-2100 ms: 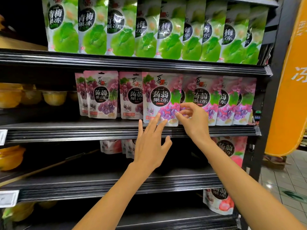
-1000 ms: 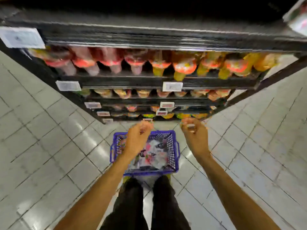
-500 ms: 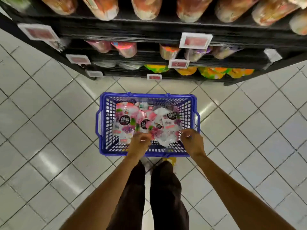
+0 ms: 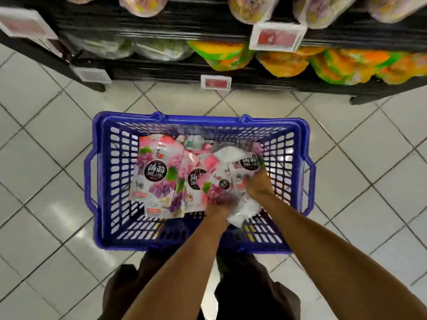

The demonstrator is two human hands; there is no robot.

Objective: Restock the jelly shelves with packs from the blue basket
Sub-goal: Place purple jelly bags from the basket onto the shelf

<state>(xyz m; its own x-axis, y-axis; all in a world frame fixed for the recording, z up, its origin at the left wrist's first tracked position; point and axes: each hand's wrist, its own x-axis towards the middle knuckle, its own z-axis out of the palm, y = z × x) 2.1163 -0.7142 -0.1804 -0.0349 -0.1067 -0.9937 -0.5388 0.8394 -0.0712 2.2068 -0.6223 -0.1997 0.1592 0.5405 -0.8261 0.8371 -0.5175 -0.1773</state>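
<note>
Down inside the blue basket (image 4: 101, 181), a person's two bare hands are buried among the jelly packs (image 4: 159, 179) that lie heaped on its bottom. The left hand (image 4: 218, 204) is pressed into the pink-and-purple packs at the near side of the heap, its fingers lost in motion blur, so whether it grasps a pack or only touches one cannot be told. Just beside it, the right hand (image 4: 257, 184) sits knuckles up against a pack with a round black label (image 4: 248, 162) that lies just beyond its fingers; here too the blur hides whether the fingers have closed on anything. A white pack (image 4: 245, 211) lies between the two wrists, under the right forearm. The largest pack lies face up and flat, well to the left of the left hand, near the basket's left wall.

The basket stands on the pale tiled floor (image 4: 46, 158). Behind the wrists, at the basket's near wall, the person's dark trousers (image 4: 254, 285) show. Beyond both hands, past the basket's far rim, a black shelf (image 4: 161, 68) carries orange-and-green bags (image 4: 284, 63) to the right and pale bags to the left. White-framed price tags (image 4: 216, 82) are clipped to the shelf edges.
</note>
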